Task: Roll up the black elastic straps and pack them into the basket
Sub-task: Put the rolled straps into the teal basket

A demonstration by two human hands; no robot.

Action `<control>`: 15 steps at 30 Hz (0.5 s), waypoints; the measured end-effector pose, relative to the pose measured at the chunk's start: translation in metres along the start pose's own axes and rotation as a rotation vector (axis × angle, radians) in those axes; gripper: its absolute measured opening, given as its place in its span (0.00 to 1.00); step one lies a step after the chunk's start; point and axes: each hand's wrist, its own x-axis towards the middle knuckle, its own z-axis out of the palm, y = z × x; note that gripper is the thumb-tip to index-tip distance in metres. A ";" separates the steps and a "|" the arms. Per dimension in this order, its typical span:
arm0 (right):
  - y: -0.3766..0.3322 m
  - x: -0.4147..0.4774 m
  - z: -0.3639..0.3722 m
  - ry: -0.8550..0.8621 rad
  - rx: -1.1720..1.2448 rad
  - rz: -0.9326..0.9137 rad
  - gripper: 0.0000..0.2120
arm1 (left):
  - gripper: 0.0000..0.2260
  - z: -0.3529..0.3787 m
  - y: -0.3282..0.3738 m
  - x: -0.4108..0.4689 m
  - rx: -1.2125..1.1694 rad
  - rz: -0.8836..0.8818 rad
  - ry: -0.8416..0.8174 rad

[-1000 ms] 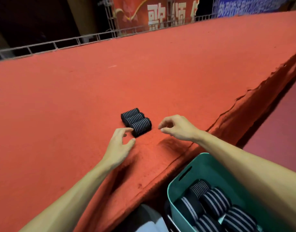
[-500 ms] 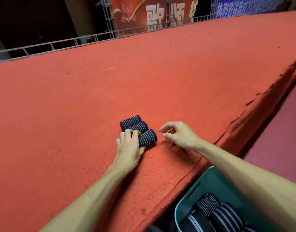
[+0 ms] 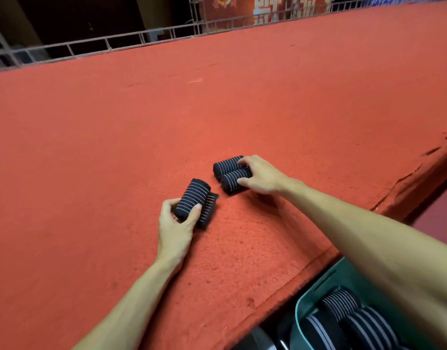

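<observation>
The rolled strap [image 3: 192, 199] nearest the person, black with thin pale stripes, is held tilted just above the red carpet [image 3: 116, 152]. A loose tail [image 3: 209, 210] hangs open beside it, so this one is not fully wound. The left hand [image 3: 178, 221] grips its lower end, thumb on one side and fingers curled round the other.

A little beyond and apart from it, a pair of rolls [image 3: 230, 173] lies side by side and touching on the carpet. The right hand [image 3: 261, 176] spans their right ends, fingers bent over the far roll and thumb against the near one, pinching the two together.

The teal basket [image 3: 300, 308] sits below the carpet's edge at the lower right, with several packed rolls [image 3: 341, 301] in it. The right forearm covers much of it, so how much room is left cannot be told.

The step in hand looks like gathering the last rolls off the carpet for packing. The next move calls for winding or tucking the tail first, or the left roll may spring open on the way. The right hand needs a firm squeeze so that neither of its two slips out. Both loads then go down over the edge and into a gap beside the rolls already there.

Far off, a metal railing [image 3: 91, 48] bounds the carpet
</observation>
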 end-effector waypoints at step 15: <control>0.000 -0.082 -0.041 0.156 0.157 -0.088 0.20 | 0.13 0.013 0.059 -0.034 0.106 0.038 -0.168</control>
